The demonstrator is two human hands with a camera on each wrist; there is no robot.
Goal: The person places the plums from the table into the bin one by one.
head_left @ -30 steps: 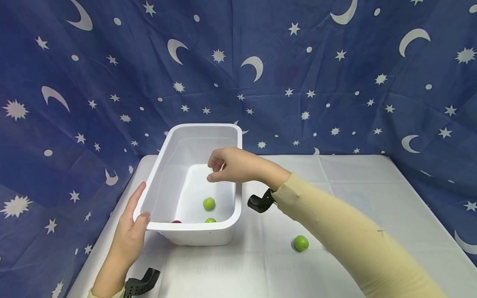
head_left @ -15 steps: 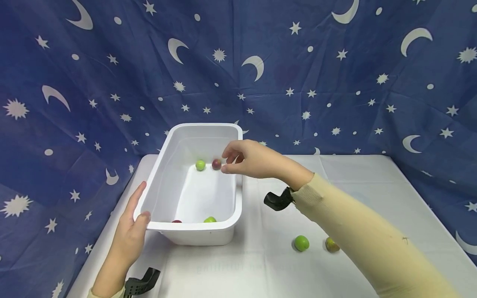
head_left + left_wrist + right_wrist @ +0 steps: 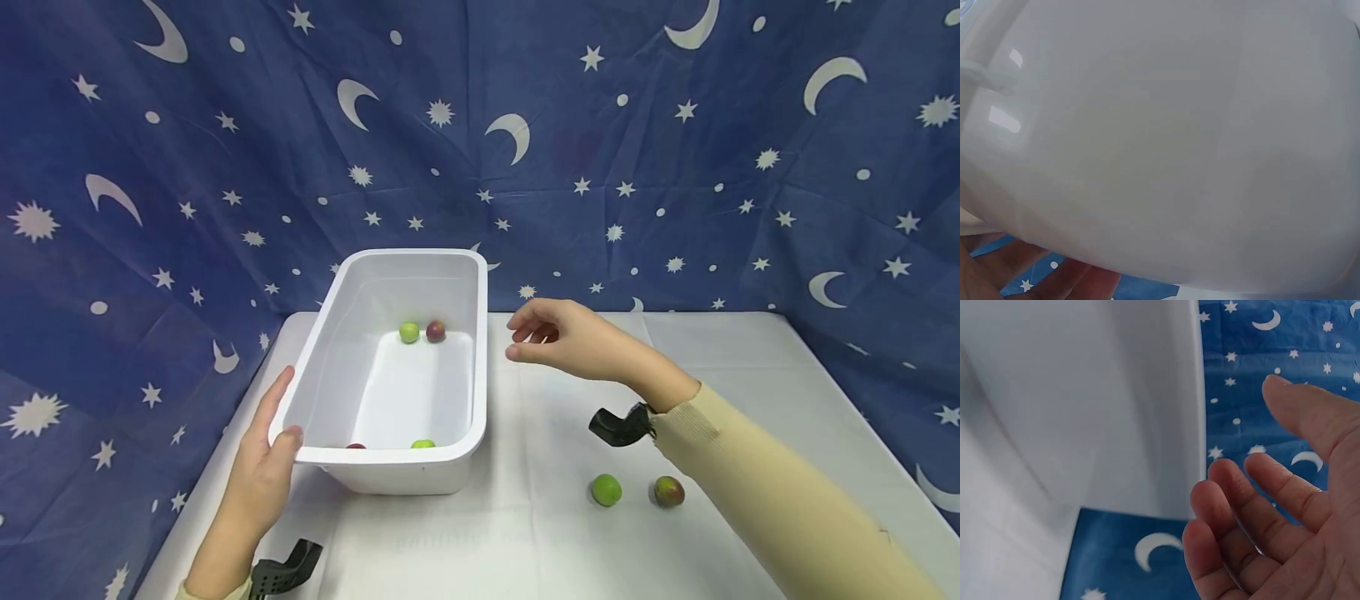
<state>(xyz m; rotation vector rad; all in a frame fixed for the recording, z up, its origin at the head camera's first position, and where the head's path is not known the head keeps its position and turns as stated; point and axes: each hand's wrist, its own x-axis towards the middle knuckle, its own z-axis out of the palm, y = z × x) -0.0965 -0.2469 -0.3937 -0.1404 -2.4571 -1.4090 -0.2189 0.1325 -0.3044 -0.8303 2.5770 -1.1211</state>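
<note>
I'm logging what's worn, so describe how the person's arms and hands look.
The left hand and right hand wear no gloves. The right sleeve is cream, with a ribbed cuff and a small dark mark; the left sleeve barely shows. The left bracket and right bracket at the wrists are black and bent, the left with small holes.

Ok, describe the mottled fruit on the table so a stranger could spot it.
Find the white tub on the white-covered table. In the head view, a green fruit lies right of its near end. Just right of that, not touching, is the mottled fruit, red and green rather than plain green.
</note>
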